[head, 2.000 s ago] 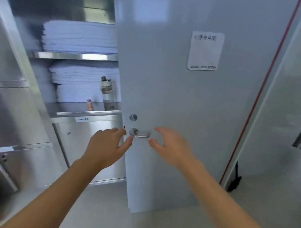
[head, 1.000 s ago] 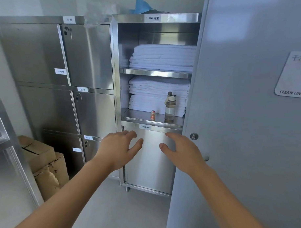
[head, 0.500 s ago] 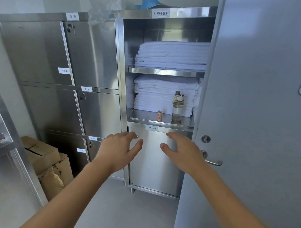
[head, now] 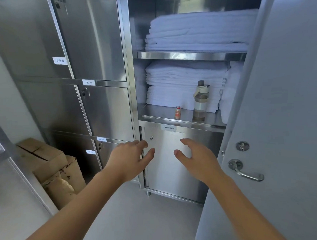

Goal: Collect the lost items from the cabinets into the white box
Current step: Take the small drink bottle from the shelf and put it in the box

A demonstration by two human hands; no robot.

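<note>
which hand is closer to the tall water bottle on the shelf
Right. The right hand hangs open directly below the water bottle; the left hand is also below it but farther off to the left. Neither touches it.

My feed is cool, even and fairly bright, with soft glare smeared across the brushed stainless-steel cabinet doors (head: 101,50). The corner by the brown cardboard boxes (head: 44,156) sits in shadow. Straight lines bow towards the frame edges, and the stacked white folded linen (head: 196,32) looks slightly soft.
</note>
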